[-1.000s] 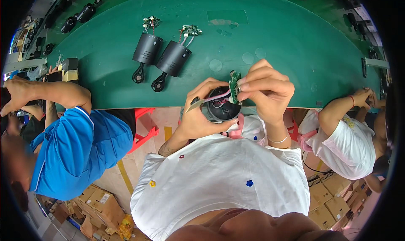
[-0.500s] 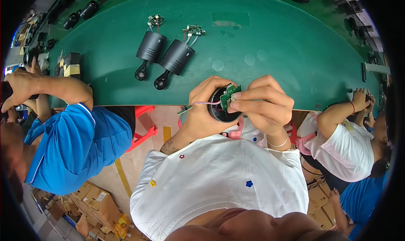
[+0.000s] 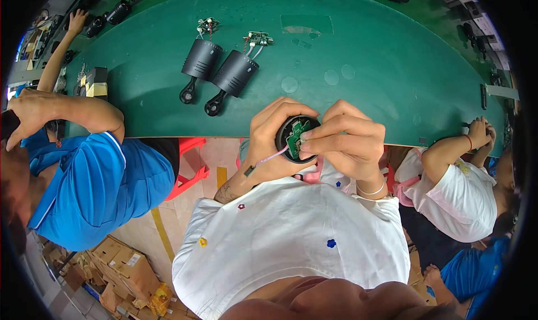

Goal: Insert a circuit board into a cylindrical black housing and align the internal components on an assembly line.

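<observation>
My left hand (image 3: 268, 138) is wrapped round a black cylindrical housing (image 3: 282, 136), its open end facing up. A green circuit board (image 3: 295, 139) sits tilted in the mouth of the housing, and my right hand (image 3: 350, 138) pinches its right edge between thumb and fingers. From the board a pinkish wire (image 3: 270, 158) runs out over my left hand to a small dark piece (image 3: 250, 171) hanging by the wrist. How deep the board sits inside is hidden by my fingers.
On the green table (image 3: 386, 84) beyond my hands lie two black cylinders with ring-ended handles, a left one (image 3: 202, 59) and a right one (image 3: 236, 73), with boards wired out. Co-workers sit at both sides, a blue sleeve (image 3: 95, 185) left. Cardboard boxes (image 3: 129, 269) stand on the floor.
The circuit board has moved down and left, from above the rim into the housing's mouth, with my right hand following. The wire's small end piece has shifted lower. A co-worker's arm at left reaches farther out.
</observation>
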The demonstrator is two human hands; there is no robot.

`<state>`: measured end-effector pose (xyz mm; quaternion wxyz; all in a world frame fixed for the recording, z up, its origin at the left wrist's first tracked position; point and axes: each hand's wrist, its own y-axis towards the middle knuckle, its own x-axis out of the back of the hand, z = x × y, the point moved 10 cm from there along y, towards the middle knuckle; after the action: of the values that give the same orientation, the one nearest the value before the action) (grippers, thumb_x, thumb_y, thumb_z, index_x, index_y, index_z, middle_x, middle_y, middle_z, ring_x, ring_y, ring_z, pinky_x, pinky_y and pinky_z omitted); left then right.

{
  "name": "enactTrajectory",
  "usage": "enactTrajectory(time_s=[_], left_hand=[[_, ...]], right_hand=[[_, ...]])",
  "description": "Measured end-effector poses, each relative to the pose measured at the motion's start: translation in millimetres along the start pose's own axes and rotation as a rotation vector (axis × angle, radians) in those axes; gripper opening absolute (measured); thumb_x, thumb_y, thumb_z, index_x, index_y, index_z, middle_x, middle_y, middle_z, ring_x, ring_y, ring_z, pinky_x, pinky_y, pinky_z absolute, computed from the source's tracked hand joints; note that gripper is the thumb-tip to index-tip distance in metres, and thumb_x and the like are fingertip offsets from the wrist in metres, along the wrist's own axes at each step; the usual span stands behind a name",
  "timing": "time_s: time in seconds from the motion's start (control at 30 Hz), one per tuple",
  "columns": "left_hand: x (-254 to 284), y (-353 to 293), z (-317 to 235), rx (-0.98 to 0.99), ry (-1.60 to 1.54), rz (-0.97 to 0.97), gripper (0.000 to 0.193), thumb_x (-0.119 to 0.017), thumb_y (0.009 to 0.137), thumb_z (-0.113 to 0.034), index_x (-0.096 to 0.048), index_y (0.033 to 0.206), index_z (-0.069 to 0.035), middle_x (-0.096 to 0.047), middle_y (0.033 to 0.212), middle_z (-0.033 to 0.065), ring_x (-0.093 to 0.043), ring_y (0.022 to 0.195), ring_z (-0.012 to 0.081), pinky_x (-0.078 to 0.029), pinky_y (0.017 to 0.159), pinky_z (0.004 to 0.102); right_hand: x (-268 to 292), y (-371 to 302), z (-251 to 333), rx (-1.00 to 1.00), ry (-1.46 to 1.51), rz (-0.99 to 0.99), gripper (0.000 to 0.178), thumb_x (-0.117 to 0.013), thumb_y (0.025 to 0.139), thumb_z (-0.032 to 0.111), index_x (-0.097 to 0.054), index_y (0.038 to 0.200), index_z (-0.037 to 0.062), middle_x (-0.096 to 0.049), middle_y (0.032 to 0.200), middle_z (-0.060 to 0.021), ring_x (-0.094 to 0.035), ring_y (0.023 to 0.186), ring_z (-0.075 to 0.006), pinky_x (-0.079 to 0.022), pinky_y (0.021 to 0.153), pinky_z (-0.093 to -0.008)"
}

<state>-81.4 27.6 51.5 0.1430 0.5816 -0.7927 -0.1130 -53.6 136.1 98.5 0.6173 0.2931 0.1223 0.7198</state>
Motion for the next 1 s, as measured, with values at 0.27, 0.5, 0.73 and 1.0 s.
enactTrajectory(time_s=[0.27, 0.5, 0.73, 1.0], left_hand=[[2.4, 3.9, -14.7, -0.132, 0.087, 0.018, 0.04, -0.078, 0.055, -0.003, -0.065, 0.092, -0.005, -0.065, 0.08, 0.0052, -0.054, 0.067, 0.0183, -0.044, 0.06, 0.0294], [8.0, 4.3, -19.5, -0.156, 0.164, -0.05, 0.036, -0.077, 0.056, -0.003, -0.065, 0.09, -0.005, -0.065, 0.079, 0.0047, -0.053, 0.066, 0.0185, -0.044, 0.059, 0.0299], [3.2, 6.0, -16.5, -0.118, 0.2, 0.027, 0.036, -0.076, 0.056, -0.002, -0.065, 0.09, -0.005, -0.064, 0.078, 0.0044, -0.052, 0.065, 0.0193, -0.043, 0.058, 0.0309], [5.7, 9.4, -5.9, -0.069, 0.222, 0.036, 0.038, -0.078, 0.055, -0.003, -0.064, 0.09, -0.005, -0.063, 0.078, 0.0046, -0.052, 0.065, 0.0203, -0.043, 0.059, 0.0306]], right_hand=[[-11.4, 5.0, 2.7, -0.036, -0.084, 0.117, 0.017, -0.071, 0.064, -0.006, -0.076, 0.077, 0.0032, -0.069, 0.084, -0.0038, -0.049, 0.069, -0.016, -0.044, 0.063, -0.0257], [-14.3, 7.9, 13.2, -0.013, -0.233, 0.065, 0.022, -0.068, 0.061, -0.01, -0.074, 0.078, 0.002, -0.067, 0.085, -0.0037, -0.049, 0.068, -0.0165, -0.043, 0.062, -0.0261], [-11.4, 10.1, 3.3, -0.044, -0.263, 0.152, 0.017, -0.069, 0.064, -0.009, -0.071, 0.079, 0.0005, -0.064, 0.085, -0.0056, -0.049, 0.069, -0.0184, -0.043, 0.061, -0.0276], [-22.1, 6.5, 8.1, 0.123, -0.338, 0.065, 0.012, -0.066, 0.067, -0.007, -0.065, 0.078, -0.0006, -0.06, 0.087, -0.008, -0.046, 0.07, -0.0208, -0.043, 0.061, -0.0287]])
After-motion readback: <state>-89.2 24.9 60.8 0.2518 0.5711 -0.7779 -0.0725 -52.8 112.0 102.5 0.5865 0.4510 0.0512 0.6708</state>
